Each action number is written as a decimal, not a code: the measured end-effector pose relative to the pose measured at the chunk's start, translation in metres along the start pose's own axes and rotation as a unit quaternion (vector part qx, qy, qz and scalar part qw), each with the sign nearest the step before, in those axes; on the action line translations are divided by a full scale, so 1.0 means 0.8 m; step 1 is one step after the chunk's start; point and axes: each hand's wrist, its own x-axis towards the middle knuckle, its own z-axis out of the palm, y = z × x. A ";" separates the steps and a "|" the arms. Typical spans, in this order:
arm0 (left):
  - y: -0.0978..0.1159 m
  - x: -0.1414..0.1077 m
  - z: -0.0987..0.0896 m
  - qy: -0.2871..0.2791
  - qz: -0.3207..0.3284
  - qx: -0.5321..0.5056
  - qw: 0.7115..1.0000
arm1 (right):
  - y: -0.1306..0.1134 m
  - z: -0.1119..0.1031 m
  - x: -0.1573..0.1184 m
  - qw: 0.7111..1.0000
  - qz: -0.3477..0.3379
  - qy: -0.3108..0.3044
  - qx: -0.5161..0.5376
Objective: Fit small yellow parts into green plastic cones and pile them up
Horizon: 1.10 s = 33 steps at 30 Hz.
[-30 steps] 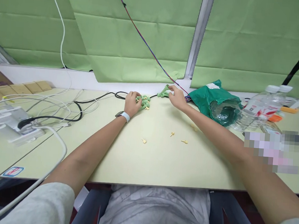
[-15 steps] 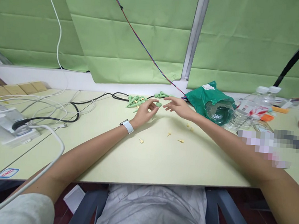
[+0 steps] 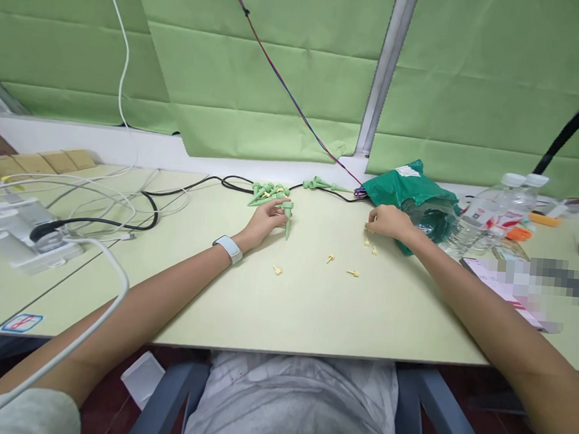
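My left hand (image 3: 267, 218) rests on the pale green desk (image 3: 313, 299), just below a heap of green plastic spikes (image 3: 266, 194). Its fingertips pinch one green tapered spike (image 3: 288, 222), which points down at the desktop. My right hand (image 3: 390, 221) sits farther right, its fingertips closed on what looks like a small yellow peg (image 3: 367, 227). Two more yellow pegs (image 3: 367, 242) lie just below it. Other loose yellow pegs (image 3: 330, 258) lie mid-desk. Several joined green pieces (image 3: 317, 184) rest on a black cable at the back.
A crumpled green plastic bag (image 3: 409, 194) lies beyond my right hand, with clear plastic bottles (image 3: 490, 216) to its right. White and black cables (image 3: 120, 197) and a white power strip (image 3: 18, 222) fill the left. A blurred sheet (image 3: 509, 288) lies at the right.
My left hand has dropped from mid-air to the heap's front and now grips a spike. My right hand has moved down and right to the yellow pegs by the bag.
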 end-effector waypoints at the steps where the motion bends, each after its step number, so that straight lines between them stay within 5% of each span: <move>1: 0.000 0.000 0.000 -0.003 -0.009 -0.012 1.000 | -0.001 0.001 -0.002 1.000 0.003 -0.001 -0.007; 8: 0.000 0.000 0.002 -0.002 -0.037 -0.041 0.998 | 0.002 0.014 0.000 1.000 -0.008 0.018 0.010; 16: 0.007 -0.003 0.003 -0.020 -0.027 -0.059 0.998 | -0.015 0.028 0.000 0.974 -0.130 0.086 0.166; 21: 0.010 -0.008 0.009 -0.040 -0.041 -0.099 0.993 | -0.058 0.034 -0.022 0.900 -0.196 0.129 0.369; 28: 0.013 -0.018 0.027 -0.087 -0.067 -0.092 0.990 | -0.122 0.060 -0.059 0.733 -0.165 0.094 0.654; 33: 0.022 -0.026 0.035 -0.106 -0.087 -0.088 0.987 | -0.127 0.061 -0.068 0.723 -0.179 0.101 0.659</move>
